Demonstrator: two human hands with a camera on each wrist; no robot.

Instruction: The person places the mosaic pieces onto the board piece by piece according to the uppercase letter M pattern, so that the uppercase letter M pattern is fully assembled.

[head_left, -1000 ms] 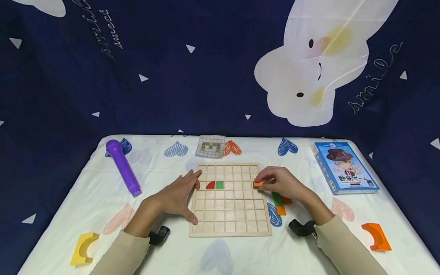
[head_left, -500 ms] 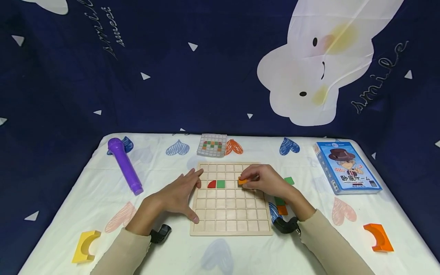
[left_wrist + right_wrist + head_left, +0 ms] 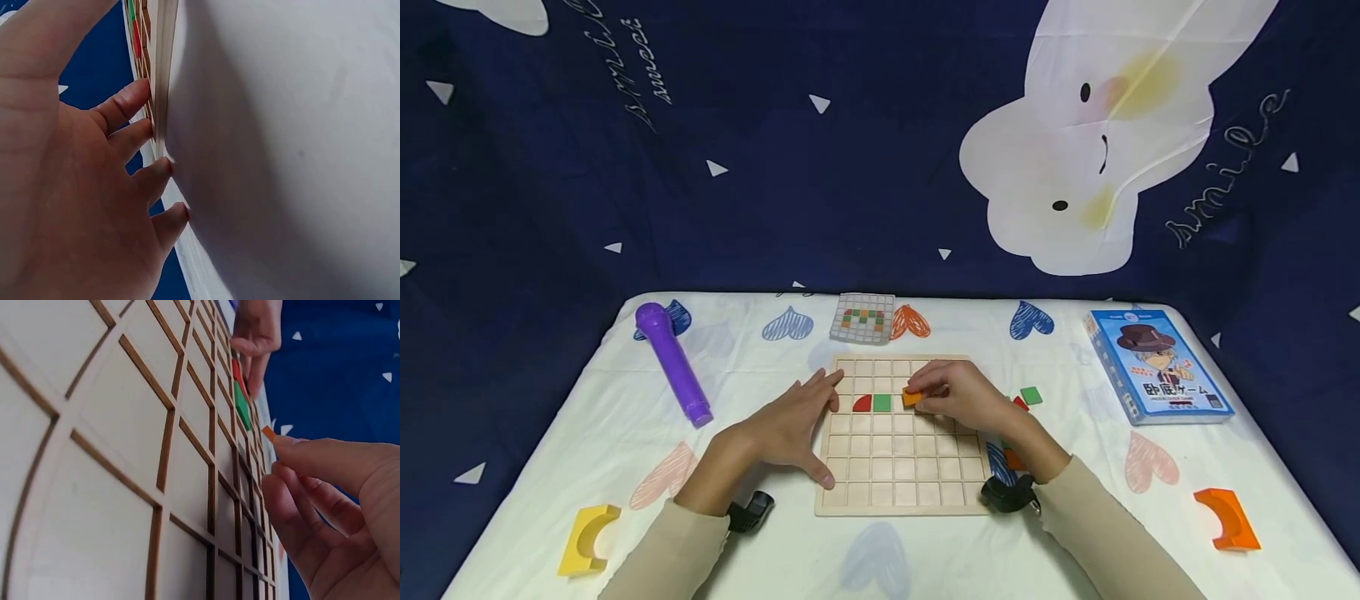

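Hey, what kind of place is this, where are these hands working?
Likely a home play table: a heart-print cloth under a wooden grid puzzle board, a boxed card game and a toy microphone, with a cartoon bedsheet hung behind.

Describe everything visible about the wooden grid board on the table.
The wooden grid board is a pale, square tray of small square cells, lying flat on the cloth. One row holds a red quarter-round tile beside a green square tile. The left hand rests against its left edge; the right hand holds an orange tile over it.
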